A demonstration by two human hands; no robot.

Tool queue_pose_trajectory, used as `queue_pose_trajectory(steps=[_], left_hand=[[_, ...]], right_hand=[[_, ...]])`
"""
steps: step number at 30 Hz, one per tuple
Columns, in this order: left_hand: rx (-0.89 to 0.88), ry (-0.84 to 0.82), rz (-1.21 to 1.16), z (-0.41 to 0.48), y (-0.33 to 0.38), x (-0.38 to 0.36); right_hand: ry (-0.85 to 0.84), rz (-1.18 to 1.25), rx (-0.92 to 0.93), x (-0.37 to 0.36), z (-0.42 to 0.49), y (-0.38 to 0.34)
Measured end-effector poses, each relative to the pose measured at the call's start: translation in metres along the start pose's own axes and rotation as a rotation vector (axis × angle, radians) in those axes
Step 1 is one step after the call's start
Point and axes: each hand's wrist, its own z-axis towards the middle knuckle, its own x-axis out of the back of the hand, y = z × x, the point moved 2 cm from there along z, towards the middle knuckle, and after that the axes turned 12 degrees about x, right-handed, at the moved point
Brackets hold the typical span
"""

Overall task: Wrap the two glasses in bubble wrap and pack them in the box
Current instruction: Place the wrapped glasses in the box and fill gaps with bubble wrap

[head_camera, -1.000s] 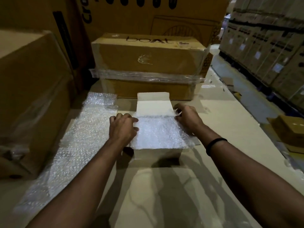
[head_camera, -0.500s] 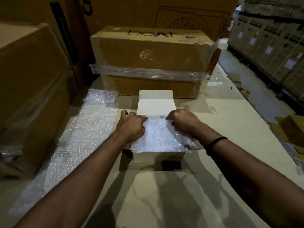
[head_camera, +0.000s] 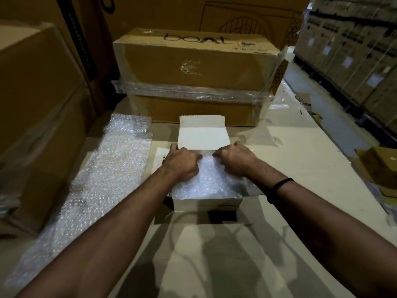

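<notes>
The box [head_camera: 207, 204] sits on the desk [head_camera: 290, 168] straight ahead, its lid [head_camera: 202, 136] standing open at the far side. The left hand [head_camera: 182, 163] and right hand [head_camera: 235, 160], equally near, curl over the far edge of the bubble wrap [head_camera: 206, 183] inside. I cannot tell whether they pinch or press. The 2 glasses are hidden.

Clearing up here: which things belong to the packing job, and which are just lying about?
Job: white box, bubble wrap inside, loose bubble sheet, left hand, right hand.
Lying about: taped carton, big left carton, small brown box.

Dim warehouse light; hard forearm shadows on near surface, wide-angle bending at edges, soft corners.
</notes>
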Motion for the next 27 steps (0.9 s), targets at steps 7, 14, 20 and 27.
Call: queue_pose_trajectory(steps=[7, 14, 20, 27], left_hand=[[0.054, -0.097, -0.082, 0.005, -0.001, 0.000], [0.168, 0.102, 0.079, -0.005, -0.027, 0.016], [0.164, -0.051, 0.189, -0.005, -0.018, 0.006], [0.142, 0.191, 0.055, -0.017, -0.031, 0.018]], right_hand=[[-0.125, 0.031, -0.038, -0.001, 0.005, -0.005], [-0.145, -0.089, -0.134, 0.017, -0.013, 0.016], [-0.348, -0.196, -0.110, 0.006, 0.000, 0.004], [-0.041, 0.024, -0.154, 0.028, -0.018, 0.026]])
